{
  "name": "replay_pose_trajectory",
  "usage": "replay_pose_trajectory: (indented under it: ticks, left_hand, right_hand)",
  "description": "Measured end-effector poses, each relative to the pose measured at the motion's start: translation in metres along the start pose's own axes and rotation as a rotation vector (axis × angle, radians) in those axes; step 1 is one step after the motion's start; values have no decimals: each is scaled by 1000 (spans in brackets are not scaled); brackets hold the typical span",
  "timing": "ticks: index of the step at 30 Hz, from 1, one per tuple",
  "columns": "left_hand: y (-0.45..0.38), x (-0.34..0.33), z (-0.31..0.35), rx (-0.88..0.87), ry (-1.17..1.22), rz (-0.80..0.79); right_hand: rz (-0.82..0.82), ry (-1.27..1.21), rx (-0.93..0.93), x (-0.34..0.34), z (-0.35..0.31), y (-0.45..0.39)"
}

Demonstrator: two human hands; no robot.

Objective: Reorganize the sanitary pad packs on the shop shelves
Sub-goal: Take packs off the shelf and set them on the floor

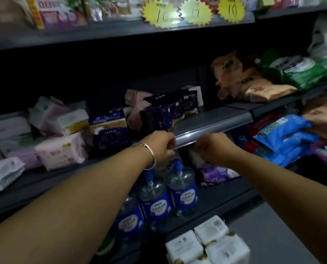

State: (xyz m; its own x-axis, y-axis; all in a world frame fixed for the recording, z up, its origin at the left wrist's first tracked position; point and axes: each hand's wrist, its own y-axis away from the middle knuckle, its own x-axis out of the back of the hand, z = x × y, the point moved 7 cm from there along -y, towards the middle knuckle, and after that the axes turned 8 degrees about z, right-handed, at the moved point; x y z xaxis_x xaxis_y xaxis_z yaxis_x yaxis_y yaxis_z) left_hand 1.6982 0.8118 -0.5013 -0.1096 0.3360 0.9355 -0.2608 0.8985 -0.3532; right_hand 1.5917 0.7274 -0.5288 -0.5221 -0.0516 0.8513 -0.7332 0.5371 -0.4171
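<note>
- Dim shop shelving [240,119]; sanitary pad packs [61,151] lie jumbled on it, mostly unsorted.
- My left hand [161,147] and right hand [213,147] reach under its edge; fingers curled, grip possibly on a pack, cannot tell.

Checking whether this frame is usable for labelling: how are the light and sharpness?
Head view: dim overall, the shelf recess nearly black; glare on the yellow price tags and the silver shelf rail; motion blur smears pack lettering; wide-angle bending at the edges.
</note>
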Motion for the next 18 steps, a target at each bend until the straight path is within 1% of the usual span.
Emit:
replay_pose_trajectory:
  ticks: [3,6,8,11,15,18]
  left_hand:
    - [-29,18,-7,-41,11,52]
    - [-54,44,-25,-48,64,125]
    - [-66,65,-47,-34,84,172]
    - [-84,91,-93,32,88,216]
    - [-108,97,-149,115,59,156]
    - [-123,86,-180,169,48,92]
  right_hand:
    - [52,-8,-33,12,-6,-17]
    - [99,22,-14,24,-24,-45]
    - [131,53,14,33,-38,-67]
    - [181,30,7,46,-53,-107]
    - [257,10,15,49,-66,-154]
    - [236,7,82,35,-81,-182]
